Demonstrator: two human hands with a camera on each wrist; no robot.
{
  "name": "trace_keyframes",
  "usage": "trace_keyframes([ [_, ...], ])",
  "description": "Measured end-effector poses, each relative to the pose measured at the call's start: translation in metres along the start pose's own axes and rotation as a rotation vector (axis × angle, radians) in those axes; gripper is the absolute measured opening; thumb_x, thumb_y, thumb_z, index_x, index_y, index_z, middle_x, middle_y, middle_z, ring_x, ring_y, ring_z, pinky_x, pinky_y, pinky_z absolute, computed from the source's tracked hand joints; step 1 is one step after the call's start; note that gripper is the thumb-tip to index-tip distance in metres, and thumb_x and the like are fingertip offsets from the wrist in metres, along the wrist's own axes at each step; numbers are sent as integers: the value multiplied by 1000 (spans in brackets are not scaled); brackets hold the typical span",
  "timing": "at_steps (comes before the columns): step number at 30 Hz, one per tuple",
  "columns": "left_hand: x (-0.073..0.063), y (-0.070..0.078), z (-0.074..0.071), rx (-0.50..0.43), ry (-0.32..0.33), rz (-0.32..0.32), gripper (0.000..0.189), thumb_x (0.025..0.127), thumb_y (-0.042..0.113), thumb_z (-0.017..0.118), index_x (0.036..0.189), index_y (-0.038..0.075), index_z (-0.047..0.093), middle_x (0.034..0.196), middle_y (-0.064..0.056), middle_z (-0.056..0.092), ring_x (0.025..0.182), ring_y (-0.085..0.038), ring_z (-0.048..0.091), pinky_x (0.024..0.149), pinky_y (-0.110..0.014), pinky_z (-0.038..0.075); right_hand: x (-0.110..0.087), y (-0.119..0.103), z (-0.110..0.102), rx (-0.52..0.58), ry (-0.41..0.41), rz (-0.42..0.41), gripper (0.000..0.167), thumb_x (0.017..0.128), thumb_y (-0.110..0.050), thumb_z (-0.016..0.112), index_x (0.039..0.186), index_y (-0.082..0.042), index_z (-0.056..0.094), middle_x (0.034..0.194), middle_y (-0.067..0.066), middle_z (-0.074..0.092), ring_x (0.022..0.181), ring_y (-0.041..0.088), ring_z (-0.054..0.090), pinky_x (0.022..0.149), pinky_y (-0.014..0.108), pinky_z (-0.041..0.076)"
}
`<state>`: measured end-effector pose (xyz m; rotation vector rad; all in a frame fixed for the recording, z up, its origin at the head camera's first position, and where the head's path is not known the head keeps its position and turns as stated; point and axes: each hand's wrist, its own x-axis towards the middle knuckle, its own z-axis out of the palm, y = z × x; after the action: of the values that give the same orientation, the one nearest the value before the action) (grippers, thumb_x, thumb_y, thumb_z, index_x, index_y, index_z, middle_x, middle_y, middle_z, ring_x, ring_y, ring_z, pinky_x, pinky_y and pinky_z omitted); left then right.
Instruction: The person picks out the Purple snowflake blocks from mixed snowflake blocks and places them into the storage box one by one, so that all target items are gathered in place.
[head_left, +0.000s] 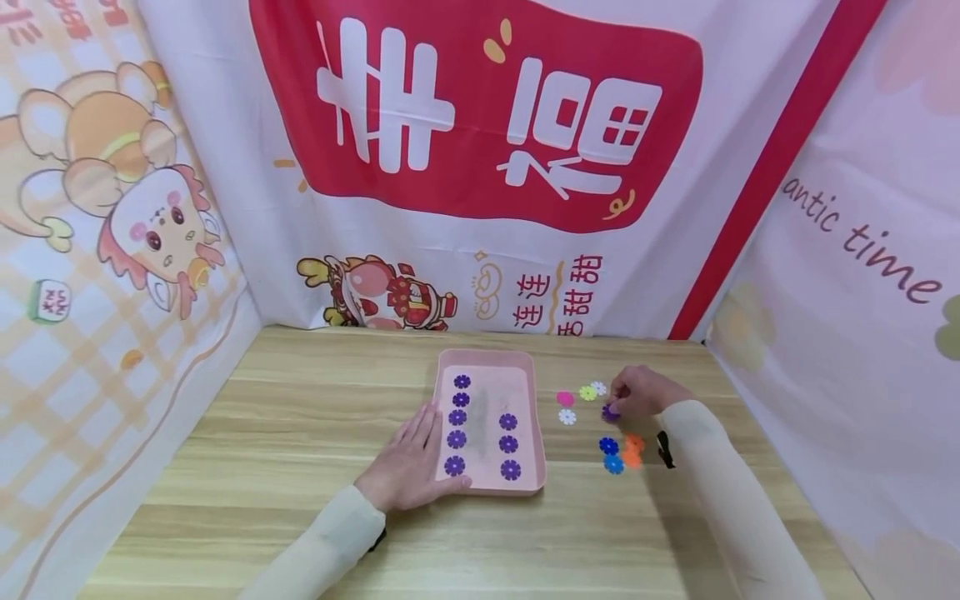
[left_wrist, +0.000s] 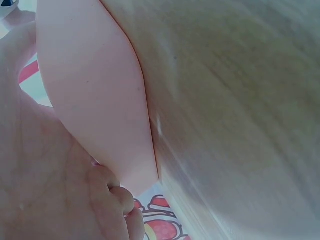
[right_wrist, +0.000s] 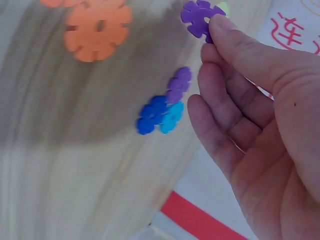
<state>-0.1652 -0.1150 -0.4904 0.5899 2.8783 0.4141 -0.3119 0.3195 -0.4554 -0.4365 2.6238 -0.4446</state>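
My right hand (head_left: 637, 392) pinches a purple snowflake-shaped disc (right_wrist: 198, 19) between thumb and forefinger, just over the table to the right of the tray. A pink shallow tray (head_left: 538, 467) holds two columns of purple discs: several in the left column (head_left: 457, 439) and three in the right (head_left: 508, 444). My left hand (head_left: 405, 462) rests against the tray's near left corner, fingers extended along the left side and thumb at the front rim. Close up in the left wrist view, the tray's wall (left_wrist: 100, 80) lies beside that hand's palm and fingers.
Pink (head_left: 565, 399), white (head_left: 567, 417) and yellow-green (head_left: 587, 392) discs lie between tray and right hand. Nearer me are dark blue (head_left: 608, 446), light blue (head_left: 613, 464) and orange (head_left: 632, 457) discs. Printed cloth (head_left: 480, 167) hangs behind the wooden table (head_left: 285, 433) and on both sides.
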Motion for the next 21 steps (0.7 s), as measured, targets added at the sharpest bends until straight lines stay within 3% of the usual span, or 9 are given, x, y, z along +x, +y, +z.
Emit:
trace_keyframes([
  [5,0,0,1,12,4,3,118,94,80,52,167,-5,14,177,-24,6,166,-40,9,136,-54,16,2,-15,-11,-76,-6,-75,14,101,-15,72,88,-11,77,82,-1,70,76,14,58,70,27,52],
  [14,0,-1,1,7,0,-4,119,94,81,52,167,-5,14,177,-23,6,166,-39,9,136,-53,16,9,-54,-24,-126,-2,-147,16,104,-18,69,94,-16,81,89,-2,75,77,13,61,75,29,57],
  [21,0,0,1,-3,2,-4,119,94,81,52,167,-4,14,177,-23,6,166,-39,9,136,-53,16,21,-85,-28,-164,10,-292,18,103,-13,68,92,-11,82,81,0,75,69,9,59,67,25,54],
])
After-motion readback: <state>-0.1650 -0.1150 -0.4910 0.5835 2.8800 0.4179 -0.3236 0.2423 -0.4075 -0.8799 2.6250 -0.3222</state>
